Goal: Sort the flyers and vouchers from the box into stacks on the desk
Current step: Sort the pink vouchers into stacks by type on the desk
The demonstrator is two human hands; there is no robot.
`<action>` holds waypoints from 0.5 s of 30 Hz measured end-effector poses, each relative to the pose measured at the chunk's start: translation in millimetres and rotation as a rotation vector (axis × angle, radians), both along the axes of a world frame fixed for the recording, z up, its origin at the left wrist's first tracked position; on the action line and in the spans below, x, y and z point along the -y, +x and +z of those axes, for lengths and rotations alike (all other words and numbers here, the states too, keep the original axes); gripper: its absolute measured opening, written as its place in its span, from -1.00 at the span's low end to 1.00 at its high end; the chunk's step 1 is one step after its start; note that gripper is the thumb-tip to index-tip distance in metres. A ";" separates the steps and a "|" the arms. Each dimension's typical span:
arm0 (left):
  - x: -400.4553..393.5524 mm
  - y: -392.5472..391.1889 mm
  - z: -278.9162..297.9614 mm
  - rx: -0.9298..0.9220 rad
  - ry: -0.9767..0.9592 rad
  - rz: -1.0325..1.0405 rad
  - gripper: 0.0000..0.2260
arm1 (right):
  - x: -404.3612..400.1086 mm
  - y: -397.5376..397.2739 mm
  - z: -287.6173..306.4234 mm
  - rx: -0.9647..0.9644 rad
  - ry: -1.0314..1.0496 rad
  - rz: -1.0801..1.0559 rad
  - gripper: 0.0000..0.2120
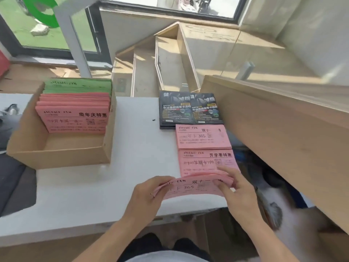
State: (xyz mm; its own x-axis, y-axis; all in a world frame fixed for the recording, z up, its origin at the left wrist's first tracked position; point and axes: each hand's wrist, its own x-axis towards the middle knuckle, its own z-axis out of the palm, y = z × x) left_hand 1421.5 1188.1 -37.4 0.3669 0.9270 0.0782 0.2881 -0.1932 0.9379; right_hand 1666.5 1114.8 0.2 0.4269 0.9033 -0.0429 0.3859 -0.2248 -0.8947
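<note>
Here, from left to right:
Box: a cardboard box (56,150) sits at the left of the white worktop (136,144), its near part bare.
Vouchers in box: pink vouchers (75,118) stand leaning at the box's far end, with green vouchers (79,85) behind them.
Left hand: the left hand (149,193) holds the left end of a bundle of pink vouchers (190,188) near the front edge of the worktop, its fingers curled round that end.
Held bundle: it is lifted just above the worktop, fanned slightly, and its top sheet shows "365".
Black flyers: a stack of black flyers (188,108) lies at the far edge of the worktop, two side by side on top.
Upper pink stack: a pink voucher stack (202,137) printed "365" lies just in front of the black flyers, touching them.
Lower pink stack: another pink stack (205,161) printed "199" lies just in front of that, its near edge partly hidden by the held bundle.
Right hand: the right hand (239,193) pinches the right end of the bundle, its fingers spread over the sheet edges.
Wooden counter: a raised wooden counter (283,129) runs along the right.
</note>
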 end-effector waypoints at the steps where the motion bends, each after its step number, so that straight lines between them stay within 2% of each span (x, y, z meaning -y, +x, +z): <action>1: 4.4 8.6 -1.3 -0.004 0.006 -0.002 -0.79 | 6.4 9.4 -3.1 -0.013 -0.002 -0.004 -0.72; 5: 14.0 34.4 -9.4 -0.050 0.051 0.013 -0.82 | 19.9 34.6 -9.2 -0.026 -0.022 0.022 -0.82; 7: 19.4 41.0 -14.3 -0.072 0.066 0.013 -0.76 | 23.6 41.6 -16.4 -0.031 -0.086 0.039 -0.84; 10: 25.5 43.9 -20.5 -0.095 0.024 0.055 -0.64 | 26.1 48.2 -30.7 -0.061 -0.089 0.035 -0.77; 15: 26.2 43.2 -19.2 -0.100 -0.064 0.115 -0.64 | 25.2 50.6 -41.1 -0.007 -0.054 0.034 -0.68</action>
State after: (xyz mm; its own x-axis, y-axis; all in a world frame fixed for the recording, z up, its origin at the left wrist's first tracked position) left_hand 1464.7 1161.9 -56.7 0.2612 0.9652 -0.0137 0.3977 -0.0947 0.9126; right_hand 1717.1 1089.6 -40.9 0.3952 0.9137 -0.0950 0.3883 -0.2599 -0.8841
